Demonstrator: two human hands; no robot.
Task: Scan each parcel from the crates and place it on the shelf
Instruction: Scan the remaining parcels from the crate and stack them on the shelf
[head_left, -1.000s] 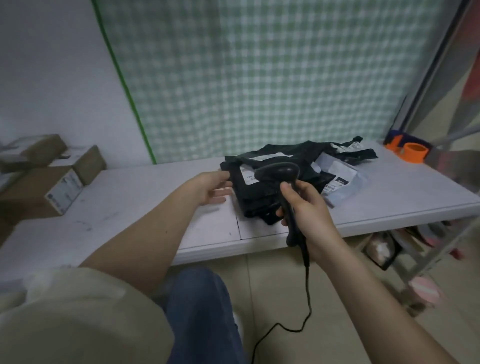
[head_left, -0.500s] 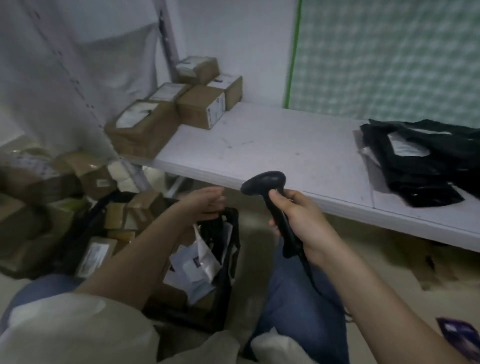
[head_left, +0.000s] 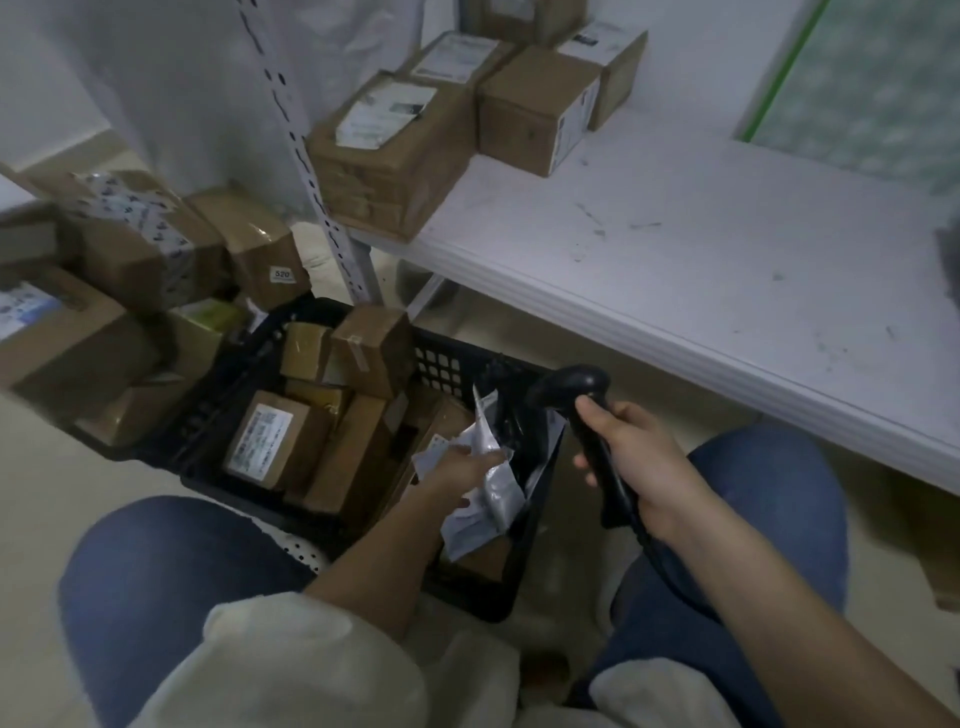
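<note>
Down between the knees, on the floor: black plastic crate (head_left: 291, 499), holding several brown cardboard boxes (head_left: 275, 441) at its left and centre, grey plastic mailer bags (head_left: 485, 512) crowded at its right end. Left hand (head_left: 460, 470) reaching into the crate's right end, fingers touching the uppermost grey mailer; whether closed around it, cannot tell from this angle. Right hand (head_left: 636, 457) just right of the crate, fingers wrapped firmly around the handle of a black handheld scanner (head_left: 584, 415), scanner head tilted toward the crate, cable trailing down past the wrist. Far and right: white shelf (head_left: 701, 270) surface, scuffed with dark marks, carrying a cluster of labelled cardboard parcels (head_left: 395, 150) at its far left corner. Beside that corner, perforated white upright post (head_left: 306, 161). Left of the crate: loose heap of taped cartons (head_left: 130, 249) on the floor, one marked 520. Blue-trousered knees at near left and near right.
</note>
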